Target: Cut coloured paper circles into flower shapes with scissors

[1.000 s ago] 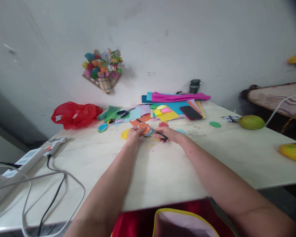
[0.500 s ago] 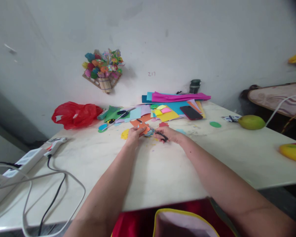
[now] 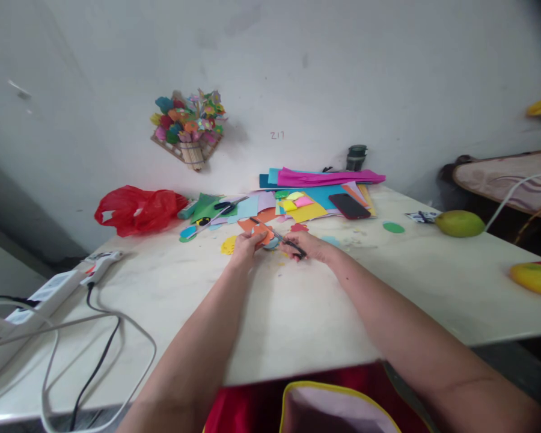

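Near the middle of the table, my left hand (image 3: 247, 246) pinches a small piece of orange paper (image 3: 262, 233). My right hand (image 3: 302, 246) grips black-handled scissors (image 3: 294, 245), whose blades point up and left beside the orange paper. Whether the blades touch the paper is too small to tell. A yellow paper cutout (image 3: 228, 245) lies just left of my left hand. A red paper cutout (image 3: 299, 228) rests behind my right hand, and light blue paper pieces lie around and partly under both hands.
Coloured sheets (image 3: 247, 206), a second pair of scissors (image 3: 225, 207) and a phone (image 3: 349, 205) lie at the back. A red plastic bag (image 3: 137, 210) sits back left, with a power strip (image 3: 49, 294) and cables at left. A mango (image 3: 460, 223) is on the right.
Both hands stay in nearly the same place. The orange paper and the scissors have shifted only very slightly.
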{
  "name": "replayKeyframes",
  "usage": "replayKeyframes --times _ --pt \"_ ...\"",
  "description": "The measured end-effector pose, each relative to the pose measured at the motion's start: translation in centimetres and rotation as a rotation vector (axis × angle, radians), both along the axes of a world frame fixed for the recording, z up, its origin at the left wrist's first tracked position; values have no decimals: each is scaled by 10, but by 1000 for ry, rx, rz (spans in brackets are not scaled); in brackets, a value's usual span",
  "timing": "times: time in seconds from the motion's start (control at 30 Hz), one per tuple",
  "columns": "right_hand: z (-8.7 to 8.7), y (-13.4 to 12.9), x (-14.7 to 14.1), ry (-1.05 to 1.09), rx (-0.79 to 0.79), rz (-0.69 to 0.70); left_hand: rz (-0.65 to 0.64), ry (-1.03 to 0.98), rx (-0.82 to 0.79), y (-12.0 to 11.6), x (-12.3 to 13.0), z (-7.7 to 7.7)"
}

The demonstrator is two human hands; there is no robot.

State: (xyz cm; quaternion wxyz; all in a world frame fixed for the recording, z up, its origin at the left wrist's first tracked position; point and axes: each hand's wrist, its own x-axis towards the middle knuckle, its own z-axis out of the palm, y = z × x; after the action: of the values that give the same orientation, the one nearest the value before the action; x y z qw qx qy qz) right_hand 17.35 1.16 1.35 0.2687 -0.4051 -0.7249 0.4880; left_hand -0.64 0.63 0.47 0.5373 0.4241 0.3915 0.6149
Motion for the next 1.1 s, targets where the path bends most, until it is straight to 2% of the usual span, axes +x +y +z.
replayKeyframes --times 0.6,0.83,1.1 --pt "-5 4 -3 111 -23 -9 31 -74 7 -3 5 3" --pt "1 -3 -7 124 -23 -48 135 -120 -15 -6 14 6" --pt "6 -11 -10 167 -39 -59 204 -133 -43 -3 17 3"
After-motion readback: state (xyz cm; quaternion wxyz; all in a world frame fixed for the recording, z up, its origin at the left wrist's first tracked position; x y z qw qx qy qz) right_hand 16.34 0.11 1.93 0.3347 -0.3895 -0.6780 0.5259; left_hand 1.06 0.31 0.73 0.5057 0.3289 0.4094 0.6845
